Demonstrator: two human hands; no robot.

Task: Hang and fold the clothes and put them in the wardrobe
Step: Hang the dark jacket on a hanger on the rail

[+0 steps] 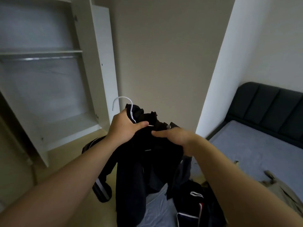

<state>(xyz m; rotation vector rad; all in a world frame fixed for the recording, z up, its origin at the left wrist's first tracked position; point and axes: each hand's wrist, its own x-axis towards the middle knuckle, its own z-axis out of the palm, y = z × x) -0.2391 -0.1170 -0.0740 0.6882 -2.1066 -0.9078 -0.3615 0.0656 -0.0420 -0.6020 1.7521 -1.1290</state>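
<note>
Head view: I see two bare arms reaching forward, with an open wardrobe to the left and a bed to the right.
Left grip: clenched round the neck of the white hanger, with a bunch of dark collar fabric caught in the same grasp. The hook stands clear above the knuckles.
Right grip: laid on the jacket's shoulder just beside the left grip, fingers pointing left. It is blurred, so I cannot tell whether it grasps the cloth or only rests on it.
Dark jacket: held up in the air, hanging below both grips over the near end of the bed. One sleeve with a pale striped cuff dangles at the left. I cannot tell how far the hanger sits inside it.
Wardrobe: white, door swung open, with a metal rail just under a shelf.
Bed: dark padded headboard and pale mattress. A striped dark garment lies below the jacket, and a beige garment lies at far right.
</note>
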